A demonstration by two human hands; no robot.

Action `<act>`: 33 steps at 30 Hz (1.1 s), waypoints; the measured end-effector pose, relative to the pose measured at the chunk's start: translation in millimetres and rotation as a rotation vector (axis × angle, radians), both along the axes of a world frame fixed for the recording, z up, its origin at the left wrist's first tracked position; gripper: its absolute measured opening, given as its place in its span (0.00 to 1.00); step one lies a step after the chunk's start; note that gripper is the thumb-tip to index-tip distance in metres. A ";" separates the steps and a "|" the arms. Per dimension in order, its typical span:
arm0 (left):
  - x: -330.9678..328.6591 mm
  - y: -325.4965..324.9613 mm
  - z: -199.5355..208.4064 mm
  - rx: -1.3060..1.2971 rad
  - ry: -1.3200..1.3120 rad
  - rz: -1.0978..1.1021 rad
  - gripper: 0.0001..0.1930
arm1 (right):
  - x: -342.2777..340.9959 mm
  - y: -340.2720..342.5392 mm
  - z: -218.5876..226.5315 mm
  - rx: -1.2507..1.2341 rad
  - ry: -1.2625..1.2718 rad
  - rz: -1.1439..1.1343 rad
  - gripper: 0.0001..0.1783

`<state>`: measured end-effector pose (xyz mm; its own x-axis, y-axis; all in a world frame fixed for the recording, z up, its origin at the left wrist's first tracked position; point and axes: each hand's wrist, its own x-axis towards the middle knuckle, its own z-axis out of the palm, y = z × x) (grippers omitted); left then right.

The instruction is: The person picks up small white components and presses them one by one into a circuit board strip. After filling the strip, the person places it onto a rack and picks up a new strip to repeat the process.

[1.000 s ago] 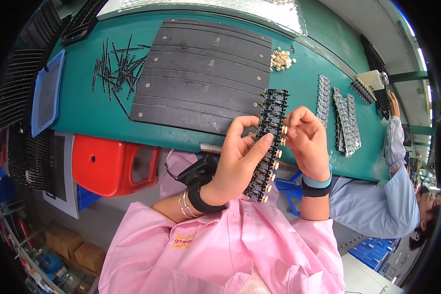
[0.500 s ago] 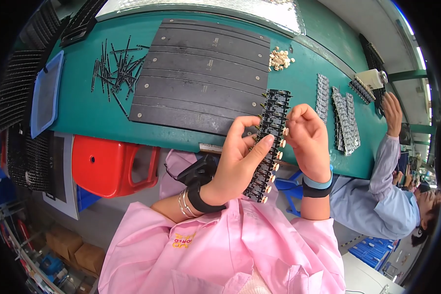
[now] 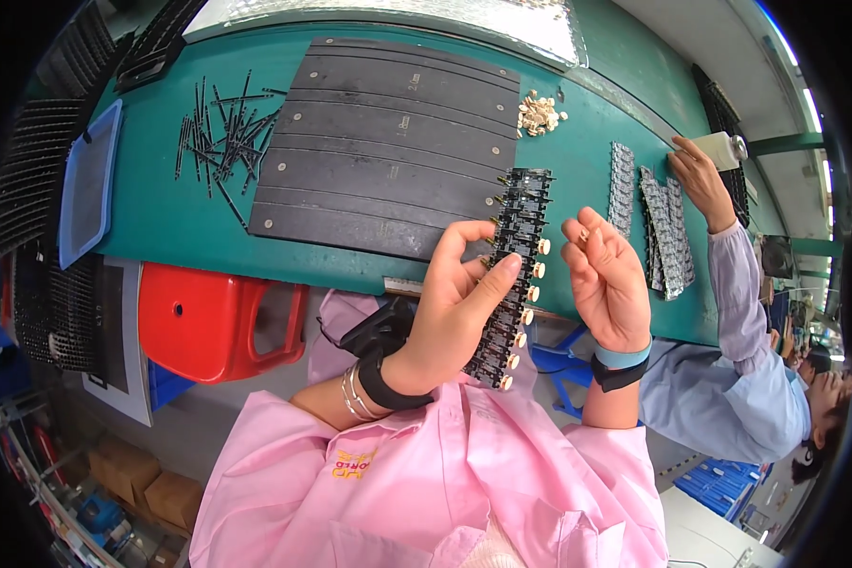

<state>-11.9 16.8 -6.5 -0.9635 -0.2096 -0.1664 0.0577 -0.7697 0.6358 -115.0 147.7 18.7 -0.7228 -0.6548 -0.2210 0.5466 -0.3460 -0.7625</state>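
Observation:
My left hand (image 3: 459, 317) is closed round a long black segmented strip (image 3: 523, 210), thumb across its face, holding it tilted above the table's front edge. Round gold-coloured buttons (image 3: 533, 293) line the lower part of the strip's right side; the upper right side shows none. Short brass-coloured pins stick out on its left side near my fingers. Just right of the strip, apart from it, my right hand (image 3: 615, 293) is turned partly palm up. Its thumb and fingertips pinch a small copper-coloured piece (image 3: 584, 235), too small to make out fully.
Behind the strip lies a grooved dark plate (image 3: 388, 142) on the green table. Thin black rods (image 3: 222, 142) are scattered left of it; a pile of gold-coloured pieces (image 3: 540, 115) sits right. Silvery strips (image 3: 667, 237) lie near a co-worker's hand (image 3: 702, 180). A red stool (image 3: 194, 322) stands below.
My right hand has drawn away from the strip to the right and turned, showing the small piece in its fingertips. The strip shifted slightly left. The co-worker's hand moved left over the table.

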 end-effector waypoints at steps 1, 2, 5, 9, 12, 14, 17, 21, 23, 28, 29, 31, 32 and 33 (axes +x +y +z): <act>-0.2 0.1 0.4 0.004 0.000 -0.002 0.15 | -1.0 2.0 -2.3 -0.080 0.012 0.067 0.13; -0.4 0.3 0.7 0.009 -0.001 -0.004 0.15 | -1.5 4.6 -4.3 -0.080 0.012 0.066 0.13; -0.9 1.5 0.0 0.014 -0.006 -0.004 0.15 | 0.2 4.7 -5.0 -0.131 -0.101 0.113 0.12; -0.3 1.9 -0.5 0.007 -0.005 -0.022 0.15 | -0.6 5.5 -14.4 -0.228 -0.049 0.160 0.13; -1.0 3.0 -0.1 0.015 -0.004 -0.032 0.15 | -0.9 4.8 -18.3 -0.254 -0.026 0.164 0.13; -1.6 3.6 0.1 0.040 -0.004 -0.033 0.15 | 1.3 1.8 -16.9 -0.266 -0.016 0.168 0.14; -0.6 1.4 -0.9 0.031 -0.004 -0.036 0.15 | 11.1 -7.3 -3.9 -0.083 -0.062 0.021 0.13; -1.0 2.0 -1.5 0.022 -0.007 -0.023 0.15 | 8.8 -6.8 0.9 0.013 -0.031 0.043 0.11; -1.1 2.3 -2.0 0.020 -0.009 -0.015 0.14 | 8.4 -6.1 -0.1 0.015 0.011 0.060 0.10; -1.6 3.6 -2.8 0.007 0.015 -0.019 0.14 | 9.5 -5.4 -4.3 0.022 0.146 0.071 0.08; -1.5 3.7 -2.7 0.006 0.019 -0.020 0.14 | 10.2 -6.0 -4.9 0.023 0.172 0.061 0.08; -1.3 4.1 -2.4 0.004 0.024 -0.020 0.14 | 12.3 -9.1 -0.7 0.066 0.178 0.022 0.08; -1.1 4.4 -1.8 0.001 0.023 -0.025 0.14 | 13.4 -10.9 2.3 0.110 0.183 -0.017 0.08; -0.9 4.7 -1.2 -0.003 0.022 -0.031 0.14 | 14.1 -11.7 3.6 0.153 0.189 -0.057 0.07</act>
